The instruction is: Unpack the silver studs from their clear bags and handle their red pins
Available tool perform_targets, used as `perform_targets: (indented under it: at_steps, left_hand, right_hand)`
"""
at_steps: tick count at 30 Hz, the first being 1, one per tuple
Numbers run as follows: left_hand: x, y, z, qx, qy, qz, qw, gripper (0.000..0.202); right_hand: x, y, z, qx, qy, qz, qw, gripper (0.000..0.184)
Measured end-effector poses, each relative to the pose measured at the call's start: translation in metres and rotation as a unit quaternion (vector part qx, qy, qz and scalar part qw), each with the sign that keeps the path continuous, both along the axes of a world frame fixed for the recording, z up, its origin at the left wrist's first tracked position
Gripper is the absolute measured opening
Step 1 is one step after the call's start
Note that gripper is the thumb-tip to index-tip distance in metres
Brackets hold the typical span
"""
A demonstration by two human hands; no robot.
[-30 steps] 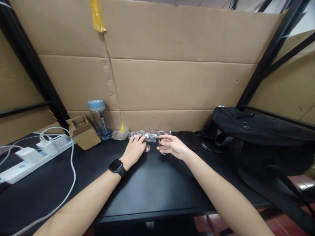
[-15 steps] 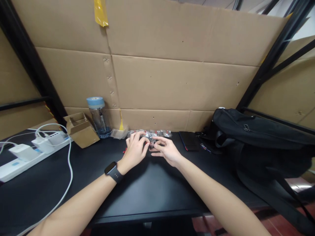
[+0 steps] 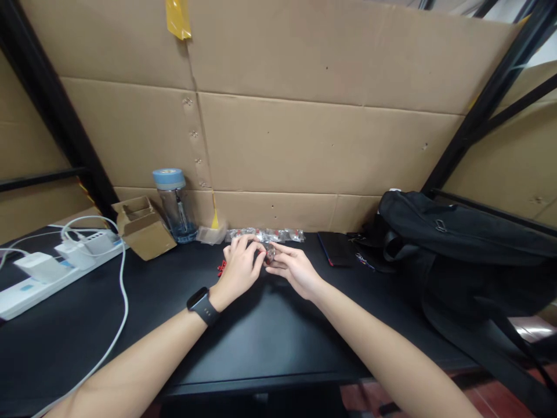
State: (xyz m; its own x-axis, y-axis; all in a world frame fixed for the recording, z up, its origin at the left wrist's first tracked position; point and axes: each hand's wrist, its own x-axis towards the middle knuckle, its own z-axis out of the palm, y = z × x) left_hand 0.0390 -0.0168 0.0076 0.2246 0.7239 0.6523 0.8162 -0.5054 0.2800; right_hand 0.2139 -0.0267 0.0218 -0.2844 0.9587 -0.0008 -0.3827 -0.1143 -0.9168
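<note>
Head view: left fingers and right fingers meet tip to tip and pinch a small clear piece with a red spot on it. It is too small to tell what it is. The piece is held just above the bench, near the back edge, between the two hands. The left hand is curled, knuckles up, with a black smartwatch on its wrist. The right hand lies palm inward, thumb on top. Small red bits lie on the bench touching the left hand's outer side. Just behind the hands a row of clear packets with red parts lies along the cardboard wall. Left of that stand a water bottle with a blue lid and an open cardboard box. Far left, a white power strip carries plugged chargers and a white cable loops across the bench. Right of the hands lies a flat black case, and beyond it a black backpack. Yellow tape hangs at the top of the wall.
</note>
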Motion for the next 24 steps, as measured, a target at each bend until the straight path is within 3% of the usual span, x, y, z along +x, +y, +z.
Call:
perform_targets:
  at_steps: [8,13,18,24]
  left_hand:
    - [-0.003,0.001,-0.001,-0.013,-0.004,-0.02,1.0,0.016]
    - [-0.01,0.004,0.004,-0.027,0.035,-0.035,0.998,0.018]
    - [-0.025,0.019,0.001,-0.056,0.073,-0.009,0.996,0.041]
    - [-0.042,0.036,-0.011,-0.13,0.153,-0.06,0.978,0.05]
  right_hand:
    - [0.005,-0.001,-0.001,0.019,-0.025,0.013,0.999,0.06]
    - [0.011,0.005,-0.004,0.063,-0.105,0.002,0.992,0.059]
    - [0.018,0.014,-0.004,0.157,-0.197,-0.033,0.967,0.056]
    - [0.03,0.025,-0.007,0.241,-0.28,-0.053,0.928,0.051]
